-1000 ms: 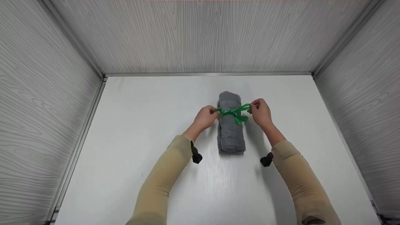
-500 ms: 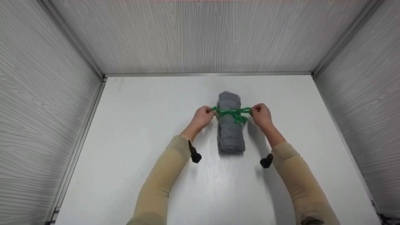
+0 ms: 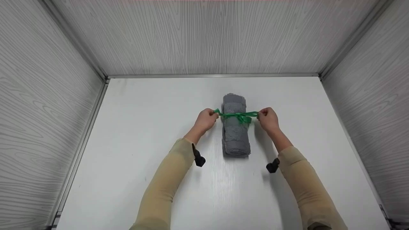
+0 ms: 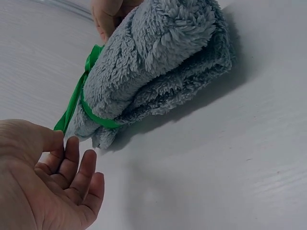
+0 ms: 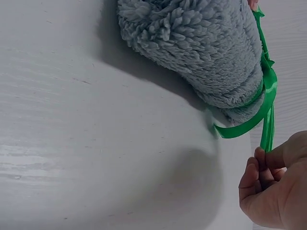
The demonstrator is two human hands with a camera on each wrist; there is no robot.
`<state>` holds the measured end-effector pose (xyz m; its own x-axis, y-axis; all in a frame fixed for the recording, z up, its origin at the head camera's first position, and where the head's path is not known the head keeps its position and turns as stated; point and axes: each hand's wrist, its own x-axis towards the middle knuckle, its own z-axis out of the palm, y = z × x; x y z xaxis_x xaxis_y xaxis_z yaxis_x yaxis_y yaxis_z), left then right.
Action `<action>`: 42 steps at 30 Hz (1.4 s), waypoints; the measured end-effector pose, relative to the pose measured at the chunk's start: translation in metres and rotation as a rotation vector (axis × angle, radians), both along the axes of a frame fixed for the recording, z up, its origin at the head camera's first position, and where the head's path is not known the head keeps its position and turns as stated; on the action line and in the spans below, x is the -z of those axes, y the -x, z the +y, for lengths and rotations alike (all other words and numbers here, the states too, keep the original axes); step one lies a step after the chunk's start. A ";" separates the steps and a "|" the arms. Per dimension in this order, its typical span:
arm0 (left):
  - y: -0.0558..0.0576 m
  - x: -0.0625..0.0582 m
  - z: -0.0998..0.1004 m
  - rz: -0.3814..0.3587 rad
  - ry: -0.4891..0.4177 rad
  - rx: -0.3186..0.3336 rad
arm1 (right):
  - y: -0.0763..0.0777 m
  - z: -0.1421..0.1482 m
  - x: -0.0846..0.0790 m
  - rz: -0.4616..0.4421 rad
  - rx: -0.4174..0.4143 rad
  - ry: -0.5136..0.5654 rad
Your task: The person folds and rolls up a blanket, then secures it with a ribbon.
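A rolled grey fluffy towel lies lengthwise on the white table, with a green ribbon tied round its middle. On the towel's left side my left hand pinches one part of the ribbon between thumb and forefinger; its other fingers are loosely bent in the left wrist view. My right hand pinches the ribbon on the right side, where a doubled length runs taut to the fingertips. A loose ribbon tail hangs beside the towel in the right wrist view. The knot sits on top of the roll.
The white table is bounded by a grey wood-grain back panel and side panels at left and right. Black wrist cameras stick out from the sleeve cuffs, close over the table.
Both hands have drawn apart, left hand to the left and right hand slightly right and down. The ribbon between them has straightened and tightened, its loop narrowing. The towel stays almost in place.
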<state>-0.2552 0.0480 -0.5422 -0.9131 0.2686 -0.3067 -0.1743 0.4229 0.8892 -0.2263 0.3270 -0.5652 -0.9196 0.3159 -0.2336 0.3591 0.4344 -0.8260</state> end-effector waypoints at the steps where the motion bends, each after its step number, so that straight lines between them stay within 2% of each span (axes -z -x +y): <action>1: 0.000 0.000 0.000 0.001 0.002 -0.002 | 0.000 0.000 0.000 -0.001 0.001 0.000; 4: 0.001 0.001 0.000 0.001 -0.001 -0.013 | 0.000 0.001 0.001 -0.007 0.010 -0.003; 8: 0.001 0.003 -0.001 -0.005 -0.052 -0.039 | 0.000 0.001 0.003 0.003 0.019 0.027; 13: 0.001 0.004 -0.001 -0.004 -0.131 -0.066 | 0.001 -0.002 0.003 0.107 0.013 0.173; 17: -0.001 0.002 0.001 -0.010 -0.197 -0.058 | 0.003 -0.004 -0.001 0.162 0.001 0.306; 23: -0.002 -0.002 0.008 -0.074 -0.340 -0.059 | 0.006 -0.009 -0.013 0.104 -0.033 0.530; 26: -0.002 -0.004 0.011 -0.120 -0.393 -0.084 | 0.003 -0.011 -0.024 0.068 -0.060 0.559; 30: -0.002 -0.005 0.015 -0.165 -0.469 -0.127 | -0.001 -0.017 -0.036 0.067 -0.074 0.576; 36: -0.002 -0.005 0.021 -0.187 -0.570 -0.157 | 0.000 -0.022 -0.038 0.075 -0.032 0.765; 42: -0.003 -0.006 0.024 -0.173 -0.596 -0.160 | 0.003 -0.022 -0.034 0.073 0.014 0.857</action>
